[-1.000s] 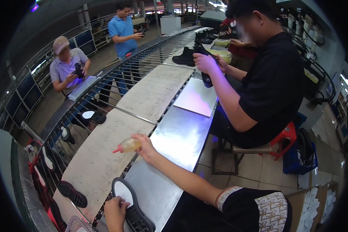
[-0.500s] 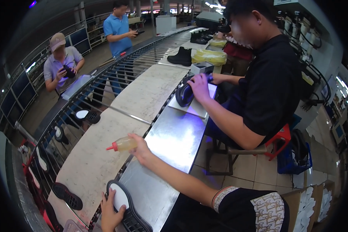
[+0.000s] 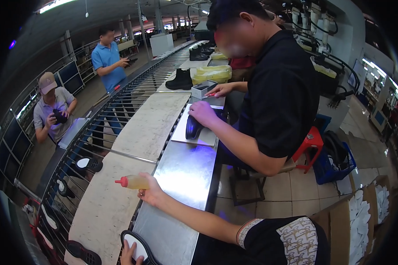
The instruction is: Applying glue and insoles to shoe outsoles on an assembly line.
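My right hand (image 3: 152, 192) is closed around a squeeze bottle (image 3: 138, 182) of yellowish liquid. The bottle lies tilted nearly level, its red nozzle pointing left over the pale conveyor boards. At the lower edge my left hand (image 3: 128, 255) grips a black shoe sole (image 3: 126, 235) with a white insert (image 3: 140, 248), fingers on the insert. Most of this sole is cut off by the picture's edge. Another black sole (image 3: 83, 252) lies on the boards to the left of it.
A metal bench (image 3: 181, 176) runs beside the roller conveyor (image 3: 115, 117). To the right a seated co-worker (image 3: 283, 97) handles a dark shoe (image 3: 193, 127) on a white board. More soles (image 3: 89, 164) rest on the rollers. A grey box (image 3: 203, 89) and black boot (image 3: 179, 79) stand farther off.
The view has shifted, so the sole and my left hand sit lower in the picture. Both hands keep their hold. The co-worker's far hand now holds a small red item by the grey box.
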The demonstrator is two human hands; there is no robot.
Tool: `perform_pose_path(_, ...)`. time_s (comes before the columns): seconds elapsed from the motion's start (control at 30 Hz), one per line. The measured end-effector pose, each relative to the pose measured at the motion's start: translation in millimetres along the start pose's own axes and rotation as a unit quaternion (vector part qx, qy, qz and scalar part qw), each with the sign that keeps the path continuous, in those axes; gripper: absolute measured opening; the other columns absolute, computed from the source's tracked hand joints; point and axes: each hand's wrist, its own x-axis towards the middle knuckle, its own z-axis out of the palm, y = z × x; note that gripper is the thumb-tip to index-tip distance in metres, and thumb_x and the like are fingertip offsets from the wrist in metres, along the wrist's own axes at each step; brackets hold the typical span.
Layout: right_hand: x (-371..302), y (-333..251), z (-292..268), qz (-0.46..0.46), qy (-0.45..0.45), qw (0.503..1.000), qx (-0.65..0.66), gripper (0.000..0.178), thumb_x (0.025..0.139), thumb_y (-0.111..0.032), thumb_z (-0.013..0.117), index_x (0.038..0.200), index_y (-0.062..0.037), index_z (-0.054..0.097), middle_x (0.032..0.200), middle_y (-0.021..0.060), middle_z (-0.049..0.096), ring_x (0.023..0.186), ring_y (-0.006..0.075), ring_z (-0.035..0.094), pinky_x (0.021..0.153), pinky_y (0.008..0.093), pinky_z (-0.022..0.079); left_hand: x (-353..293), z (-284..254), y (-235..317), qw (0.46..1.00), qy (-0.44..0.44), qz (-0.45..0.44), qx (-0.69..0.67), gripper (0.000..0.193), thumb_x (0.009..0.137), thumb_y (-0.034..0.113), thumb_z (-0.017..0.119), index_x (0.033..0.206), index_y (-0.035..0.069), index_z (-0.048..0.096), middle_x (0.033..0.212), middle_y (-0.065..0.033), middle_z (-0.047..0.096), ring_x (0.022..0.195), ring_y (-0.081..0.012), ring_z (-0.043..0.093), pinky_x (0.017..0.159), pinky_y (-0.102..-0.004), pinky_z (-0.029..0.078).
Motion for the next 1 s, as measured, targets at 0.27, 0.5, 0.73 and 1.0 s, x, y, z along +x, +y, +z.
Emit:
perform_pose_path(0.27,0.9,3.5,0.8,0.009,0.002,0.999,0.037,0.031,0.078,-0.042,0.065,0.087,-0.0152,0.053,0.072,-0.0003,0.048,0.056,0.0123,0.043,0.057,0.0304,0.039,-4.1,3.0,-13.9,0.996,0.069,0.064,-0.004,0.038,0.093,0.016,0.056,0.129,0.006,0.056,0.145,-0.0171,0.041,0.107,-0.0206,0.055,0.083,-0.028,0.045)
perform_pose_path(0.5,-0.3,1.2,-6.4,0.034,-0.059,0.983,0.168,0.039,0.081,-0.048,0.059,0.098,-0.0124,0.057,0.08,0.0024,0.055,0.057,0.0131,0.044,0.065,0.0322,0.04,-7.6,14.3,-26.9,0.993,0.105,0.052,-0.002,0.039,0.09,0.013,0.059,0.128,0.006,0.056,0.144,-0.0079,0.046,0.074,-0.0134,0.047,0.065,-0.0256,0.042)
perform_pose_path(0.73,1.8,0.6,-8.1,0.033,-0.092,0.976,0.196,0.047,0.082,-0.051,0.055,0.105,-0.01,0.058,0.086,0.0043,0.06,0.057,0.013,0.044,0.066,0.0317,0.041,-11.8,5.3,11.5,0.987,0.07,-0.016,-0.142,0.046,0.086,0.007,0.063,0.131,0.0,0.052,0.149,-0.0126,0.037,0.123,-0.022,0.047,0.098,-0.0305,0.039)
perform_pose_path(1.0,5.3,0.2,-11.8,0.046,-0.101,0.974,0.198,0.047,0.083,-0.051,0.057,0.105,-0.0097,0.058,0.086,0.0053,0.059,0.061,0.0143,0.044,0.067,0.032,0.04,-5.1,13.4,2.7,0.971,0.115,-0.011,-0.21,0.035,0.09,0.008,0.059,0.123,-0.002,0.057,0.146,-0.0176,0.039,0.13,-0.0262,0.041,0.103,-0.0335,0.037)
